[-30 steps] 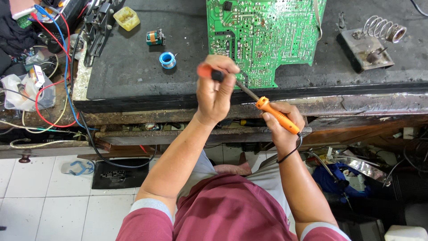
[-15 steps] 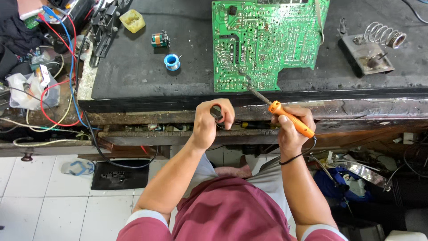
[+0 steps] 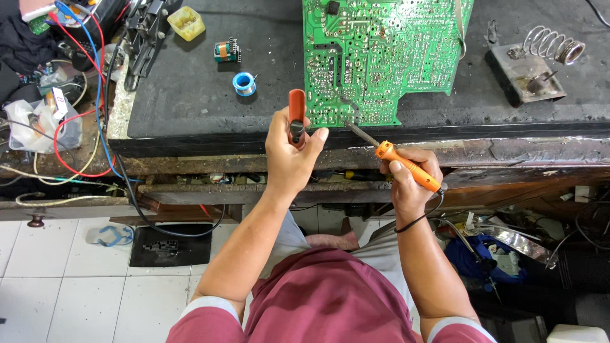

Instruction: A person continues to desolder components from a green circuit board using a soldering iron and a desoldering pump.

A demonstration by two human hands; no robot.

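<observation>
**Iron and pump meeting at the board's near edge**

While the green circuit board (image 3: 381, 57) is lying solder-side up on the dark bench top (image 3: 190, 95), with its near edge close to the bench's front lip, both hands are working at that edge, where the joints are within easy reach. The right hand (image 3: 413, 181) is closing around the orange handle of the soldering iron (image 3: 406, 166), fingers wrapped together on the grip, and is angling the metal tip up and to the left so that it is meeting the board's lower edge. The left hand (image 3: 289, 155) is clamping a red-bodied desoldering pump (image 3: 297, 117), holding it upright with the thumb lying along its side, just beside the iron's tip, probably so that the nozzle can come onto the same joint; whether the nozzle is touching the board cannot be told.

A small blue spool of solder (image 3: 243, 83) is sitting on the bench just left of the board, near the pump. The coiled iron stand (image 3: 534, 67) is resting well to the right, empty, on the iron's own side. A tangle of red and blue wires (image 3: 70, 76) is lying off the bench's left end.
</observation>
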